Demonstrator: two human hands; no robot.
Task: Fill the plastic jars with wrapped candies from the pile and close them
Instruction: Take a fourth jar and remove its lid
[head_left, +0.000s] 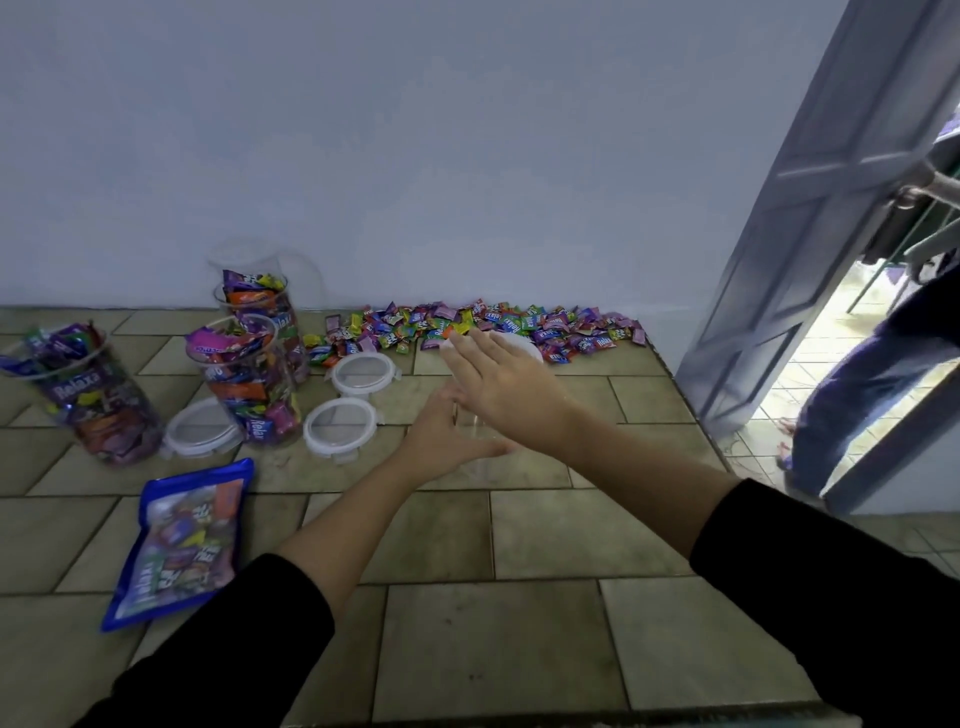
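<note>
Tan floor tiles (519, 545) run up to a pale wall, where a person in black sleeves works on a clear, empty-looking plastic jar (480, 431) standing between both hands. The left hand (441, 441) curls round the jar's lower side and holds it. The right hand (493, 374) lies over the jar's white lid (524, 345) with fingers straight and grasping nothing; whether the palm touches the lid cannot be told. The candy pile (493, 322) is strewn along the foot of the wall just beyond the right fingertips, close behind the jar. Three jars (249, 384) packed with wrapped candies stand well to the left, with three loose lids (340, 426) on the tiles beside them and a blue candy bag (182, 540) nearer the camera. The step in hand appears to be getting this jar open for filling. That likely calls for the left hand to keep the light jar pinned upright while the right frees the lid evenly rather than prising one edge. The lid is best set down beside the jar, clear of the sweets, and the jar kept near the pile so handfuls travel a short way. Another person (857, 395) stands at the open door (810, 234) on the right.
</note>
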